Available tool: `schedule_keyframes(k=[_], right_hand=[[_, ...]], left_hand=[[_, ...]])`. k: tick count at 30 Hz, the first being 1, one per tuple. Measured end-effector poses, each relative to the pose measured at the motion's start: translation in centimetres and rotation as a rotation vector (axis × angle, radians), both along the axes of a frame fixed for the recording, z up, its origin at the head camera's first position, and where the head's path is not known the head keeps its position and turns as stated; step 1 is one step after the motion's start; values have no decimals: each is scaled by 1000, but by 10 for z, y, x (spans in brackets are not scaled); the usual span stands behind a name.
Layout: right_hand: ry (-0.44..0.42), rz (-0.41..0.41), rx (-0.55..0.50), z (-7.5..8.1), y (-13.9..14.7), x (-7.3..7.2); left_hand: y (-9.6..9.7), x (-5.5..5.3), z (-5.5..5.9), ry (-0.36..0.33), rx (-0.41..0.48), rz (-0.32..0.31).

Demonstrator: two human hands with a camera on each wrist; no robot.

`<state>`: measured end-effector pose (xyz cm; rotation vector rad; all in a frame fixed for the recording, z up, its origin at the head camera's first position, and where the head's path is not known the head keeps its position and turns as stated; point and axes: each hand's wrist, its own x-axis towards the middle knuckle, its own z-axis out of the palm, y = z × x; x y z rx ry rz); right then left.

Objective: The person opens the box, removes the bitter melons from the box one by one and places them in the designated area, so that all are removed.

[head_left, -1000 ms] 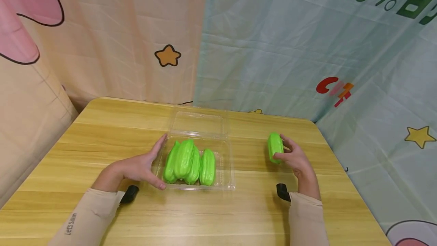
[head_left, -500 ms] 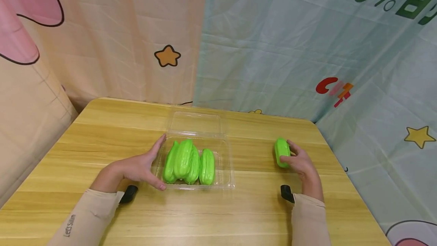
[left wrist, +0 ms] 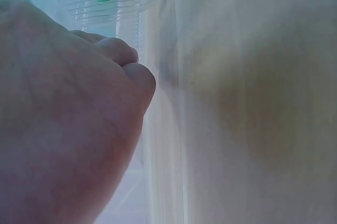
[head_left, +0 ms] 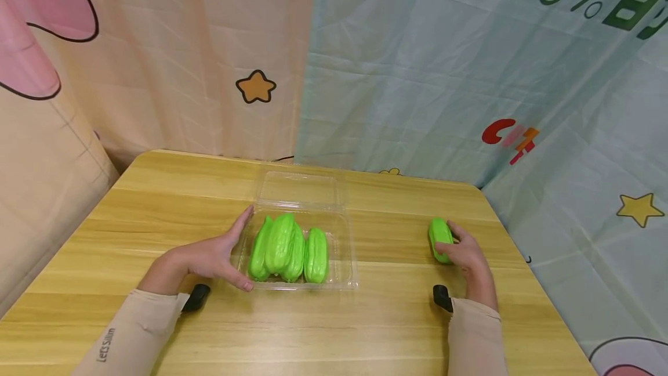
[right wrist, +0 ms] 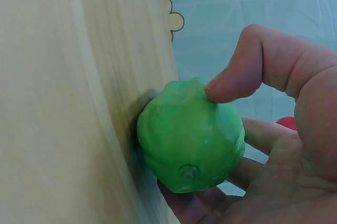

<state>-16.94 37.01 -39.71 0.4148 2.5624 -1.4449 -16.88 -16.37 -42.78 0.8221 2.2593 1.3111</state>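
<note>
A clear plastic clamshell box (head_left: 341, 248) lies with its lid folded back on the table. Inside are several bright green, ridged bitter melons (head_left: 280, 243), side by side, one resting on top of others. My left hand (head_left: 211, 254) spreads along the box's left side, thumb near the front corner and fingers toward the back; in the left wrist view its fingers (left wrist: 118, 50) lie against the clear wall. Off to the right, my right hand (head_left: 467, 254) grips another bitter melon (head_left: 440, 239) between thumb and fingers. That melon's round end shows in the right wrist view, at or just above the tabletop.
The wooden table (head_left: 386, 329) has rounded back corners. Printed curtains (head_left: 396, 86) hang behind it and at both sides. Black wrist-worn pieces (head_left: 197, 297) sit below each hand, by beige sleeves.
My right hand has moved rightward and a little nearer with its bitter melon, and lower toward the table. The left hand and the box stay nearly still.
</note>
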Motion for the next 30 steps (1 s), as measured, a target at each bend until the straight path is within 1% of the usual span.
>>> schedule_keyframes(k=[5, 13, 17, 25, 30], right_hand=[[-18, -19, 27, -2, 0, -1], [-36, -28, 61, 2, -2, -1], [-24, -32, 94, 5, -4, -1], [-6, -63, 114, 15, -7, 1], [46, -75, 141, 23, -13, 4]], left_hand=[[0, 0, 0, -2, 0, 0], [0, 1, 0, -10, -4, 3], [0, 0, 0, -12, -2, 3], [1, 0, 0, -4, 1, 0], [0, 0, -1, -9, -1, 4]])
